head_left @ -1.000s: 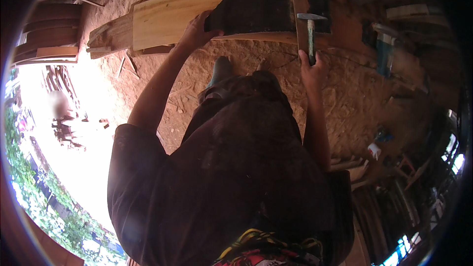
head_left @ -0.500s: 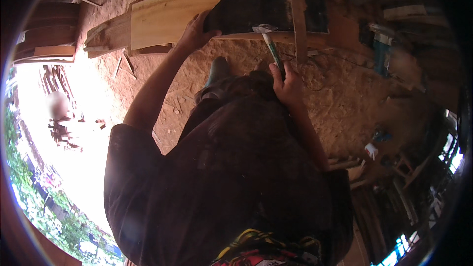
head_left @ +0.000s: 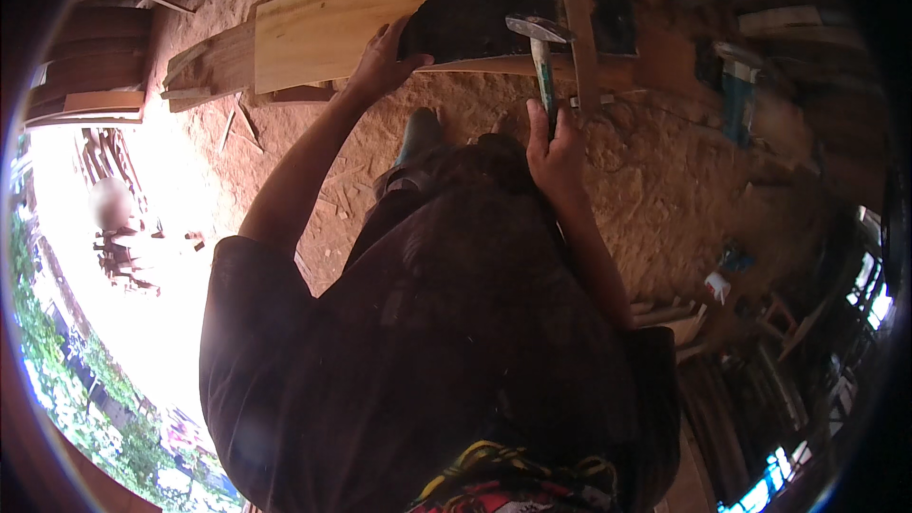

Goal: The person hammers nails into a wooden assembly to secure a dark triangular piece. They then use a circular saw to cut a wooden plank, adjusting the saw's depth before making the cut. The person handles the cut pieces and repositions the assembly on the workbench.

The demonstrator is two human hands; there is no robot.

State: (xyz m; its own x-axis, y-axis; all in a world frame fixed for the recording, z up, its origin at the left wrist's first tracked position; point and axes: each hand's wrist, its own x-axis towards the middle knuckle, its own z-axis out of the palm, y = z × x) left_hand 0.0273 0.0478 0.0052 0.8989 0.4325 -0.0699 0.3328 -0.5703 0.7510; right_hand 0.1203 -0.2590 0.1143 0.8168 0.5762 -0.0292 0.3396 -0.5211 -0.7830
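Observation:
A hammer (head_left: 542, 65) with a metal head and a pale and green handle is in my right hand (head_left: 556, 157); the fingers wrap round the lower handle. Its head is raised over the near part of a black panel (head_left: 475, 14). At the panel's left corner, my left hand (head_left: 382, 66) grips the edge, thumb along the near side and fingers at the left side. Beneath the panel and out to the left lies a light wooden board (head_left: 347, 24). A narrow wooden strip (head_left: 574, 24) crosses the panel just right of the hammer head.
Shavings cover the ground (head_left: 655, 180) around my feet. To the right stands a teal power tool (head_left: 739, 95), with a cable on the ground near it. Stacked boards (head_left: 100, 66) lie at the far left. A small white container (head_left: 716, 287) sits at the lower right.
The hammer head has come up off the panel's near edge and shifted a little to the right. My left hand keeps its place at the corner, moving only slightly.

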